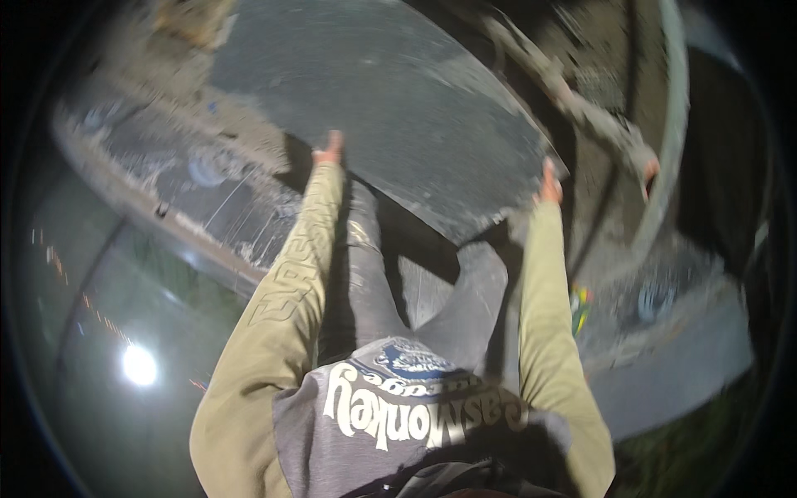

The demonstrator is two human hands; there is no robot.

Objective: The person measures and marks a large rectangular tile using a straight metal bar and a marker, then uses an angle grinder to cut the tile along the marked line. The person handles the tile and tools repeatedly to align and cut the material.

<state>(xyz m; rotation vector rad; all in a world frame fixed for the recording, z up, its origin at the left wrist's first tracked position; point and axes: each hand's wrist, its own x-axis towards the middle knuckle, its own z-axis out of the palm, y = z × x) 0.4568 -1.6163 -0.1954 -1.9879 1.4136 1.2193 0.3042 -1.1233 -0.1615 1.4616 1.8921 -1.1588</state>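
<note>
A large dark grey slab (390, 100) with a straight near edge and angled corners is tilted in front of my legs. Its near left edge is gripped by my left hand (330, 149), thumb on top and the other fingers hidden beneath. At the near right corner, my right hand (549, 184) is closed around the slab's side, its fingers partly out of sight. Both arms reach straight forward in olive sleeves. Below the slab, my knees in dusty grey trousers (365, 282) are apart.
A dusty ledge (220, 203) with a curved rim runs along the left. To the right rises a pale curved rail (677, 91), beside a long, dusty shape (581, 108) I cannot identify. A small multicoloured item (579, 307) is by my right forearm. A bright lamp (139, 365) glows at lower left.
</note>
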